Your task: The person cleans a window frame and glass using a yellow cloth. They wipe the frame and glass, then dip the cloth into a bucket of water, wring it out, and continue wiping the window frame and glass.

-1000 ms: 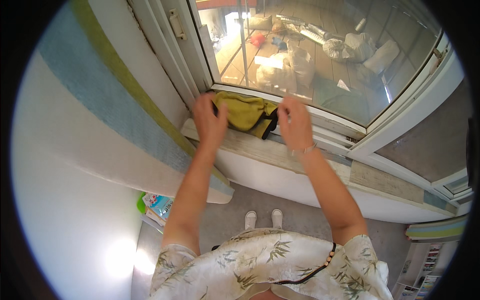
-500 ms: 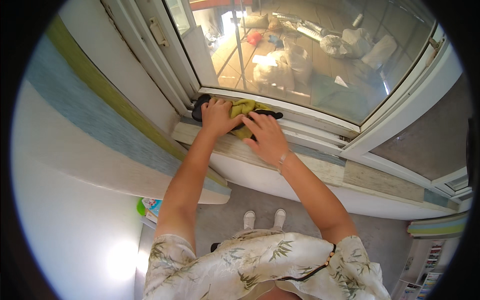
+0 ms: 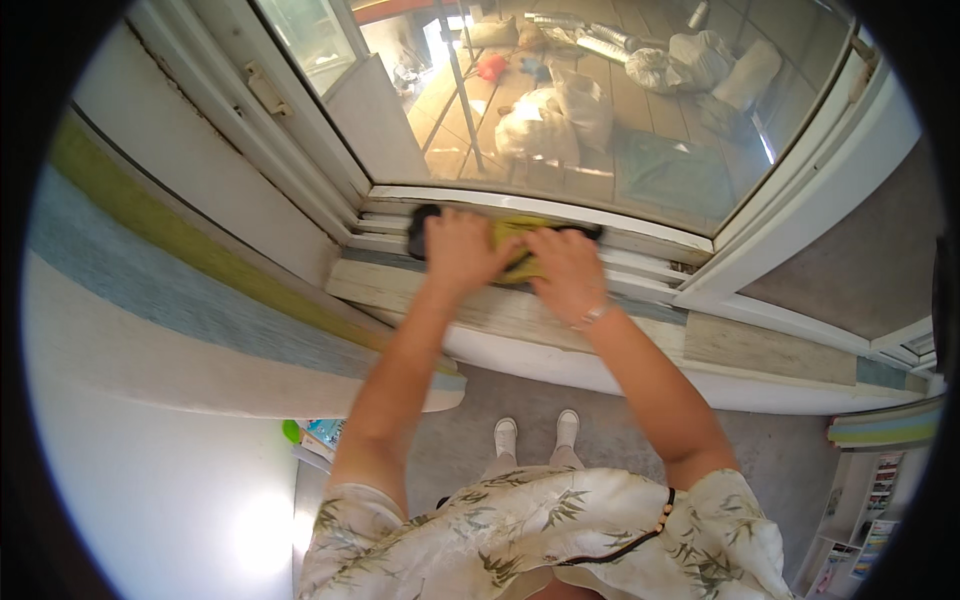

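Observation:
A crumpled yellow-green and black cloth (image 3: 518, 266) lies along the white window track (image 3: 640, 262), at the foot of the glass. My left hand (image 3: 462, 250) presses on its left part with bent fingers, and a dark bundled end (image 3: 421, 231) sticks out beyond it. Just beside it, my right hand (image 3: 570, 268) grips the cloth's right part, where black fabric shows past the fingertips. Both hands are slightly blurred, and the cloth under the palms is hidden.
The pale wood-look sill (image 3: 480, 312) runs in front of the track. A striped curtain (image 3: 200, 300) hangs close on the left. The white window frame (image 3: 285, 110) rises behind it, with bags visible through the window glass (image 3: 670, 180). A bookshelf (image 3: 850, 510) stands at lower right.
Both hands and the cloth have slid to the right along the track, away from the left corner of the frame. My right hand has closed down onto the cloth. The view has shifted slightly.

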A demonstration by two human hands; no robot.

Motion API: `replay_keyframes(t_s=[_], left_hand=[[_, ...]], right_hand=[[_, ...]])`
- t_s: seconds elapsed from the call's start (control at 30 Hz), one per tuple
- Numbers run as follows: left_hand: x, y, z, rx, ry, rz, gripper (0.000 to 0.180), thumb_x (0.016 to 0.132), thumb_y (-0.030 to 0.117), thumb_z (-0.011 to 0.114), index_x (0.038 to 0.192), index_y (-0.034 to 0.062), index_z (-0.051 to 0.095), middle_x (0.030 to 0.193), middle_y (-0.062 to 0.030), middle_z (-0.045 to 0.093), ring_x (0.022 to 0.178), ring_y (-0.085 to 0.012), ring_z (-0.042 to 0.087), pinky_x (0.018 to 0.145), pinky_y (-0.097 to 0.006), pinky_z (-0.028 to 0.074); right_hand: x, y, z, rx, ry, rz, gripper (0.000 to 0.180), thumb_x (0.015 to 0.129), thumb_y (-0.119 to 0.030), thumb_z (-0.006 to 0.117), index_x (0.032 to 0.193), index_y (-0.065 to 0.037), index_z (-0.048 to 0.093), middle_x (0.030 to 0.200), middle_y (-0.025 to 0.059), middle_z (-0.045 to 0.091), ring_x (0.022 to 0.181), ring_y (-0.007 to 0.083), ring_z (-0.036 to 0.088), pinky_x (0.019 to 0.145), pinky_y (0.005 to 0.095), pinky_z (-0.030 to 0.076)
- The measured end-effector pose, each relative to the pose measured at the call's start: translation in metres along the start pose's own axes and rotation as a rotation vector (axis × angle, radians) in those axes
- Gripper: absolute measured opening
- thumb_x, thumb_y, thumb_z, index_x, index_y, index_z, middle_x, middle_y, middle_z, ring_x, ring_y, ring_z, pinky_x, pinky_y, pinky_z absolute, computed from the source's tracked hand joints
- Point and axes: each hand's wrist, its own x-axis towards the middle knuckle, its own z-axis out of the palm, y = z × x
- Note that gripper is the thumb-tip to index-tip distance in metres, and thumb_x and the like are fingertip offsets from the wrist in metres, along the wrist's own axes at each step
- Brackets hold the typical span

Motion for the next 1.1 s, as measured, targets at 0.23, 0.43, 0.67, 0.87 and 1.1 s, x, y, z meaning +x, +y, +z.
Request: replay_keyframes(t_s=[0.23, 0.43, 0.67, 0.87, 1.1], left_hand=[[-0.069, 0.068, 0.025, -0.441, 0.261, 0.241, 0.056, 0.081, 0.03, 0.065, 0.131, 0.007, 0.05, 0.135, -0.014, 0.048, 0.125, -0.0315, 0.043, 0.097, -0.045, 0.033], [-0.078, -0.01, 0.011, -0.342, 0.237, 0.224, 0.06, 0.073, 0.014, 0.07, 0.129, 0.0093, 0.051, 0.133, -0.0097, 0.05, 0.12, -0.0277, 0.048, 0.095, -0.044, 0.036], [-0.063, -0.048, -0.011, -0.307, 0.208, 0.168, 0.036, 0.067, -0.003, 0.061, 0.101, 0.0087, 0.065, 0.099, -0.006, 0.06, 0.092, -0.0294, 0.054, 0.079, -0.039, 0.044], [-0.089, -0.03, -0.005, -0.367, 0.125, 0.167, 0.049, 0.067, 0.008, 0.066, 0.115, 0.0074, 0.059, 0.12, -0.0117, 0.055, 0.109, -0.0341, 0.05, 0.09, -0.044, 0.04], [-0.055, -0.005, 0.002, -0.533, 0.347, 0.296, 0.066, 0.07, 0.029, 0.075, 0.127, 0.0069, 0.051, 0.133, -0.0132, 0.046, 0.122, -0.0348, 0.044, 0.099, -0.047, 0.032]], right_hand=[[-0.07, 0.039, -0.043, -0.133, 0.128, 0.133, 0.037, 0.069, -0.002, 0.065, 0.105, -0.011, 0.063, 0.104, 0.005, 0.058, 0.096, 0.0274, 0.053, 0.083, 0.0403, 0.042], [-0.044, 0.017, -0.033, 0.017, 0.146, 0.014, 0.031, 0.071, -0.003, 0.065, 0.102, -0.01, 0.065, 0.099, 0.0045, 0.062, 0.096, 0.0262, 0.054, 0.084, 0.0395, 0.041], [-0.027, -0.01, -0.035, -0.01, -0.029, 0.028, 0.026, 0.073, -0.005, 0.063, 0.099, -0.01, 0.068, 0.096, 0.0044, 0.061, 0.092, 0.0247, 0.054, 0.081, 0.0384, 0.041], [-0.043, -0.026, -0.058, -0.015, -0.166, 0.083, 0.033, 0.075, -0.014, 0.067, 0.108, -0.009, 0.065, 0.103, 0.0063, 0.059, 0.098, 0.0258, 0.052, 0.087, 0.0386, 0.039], [-0.03, -0.012, -0.022, 0.045, 0.027, 0.039, 0.052, 0.073, -0.026, 0.074, 0.121, -0.011, 0.059, 0.116, 0.0072, 0.056, 0.109, 0.0278, 0.05, 0.098, 0.0415, 0.036]])
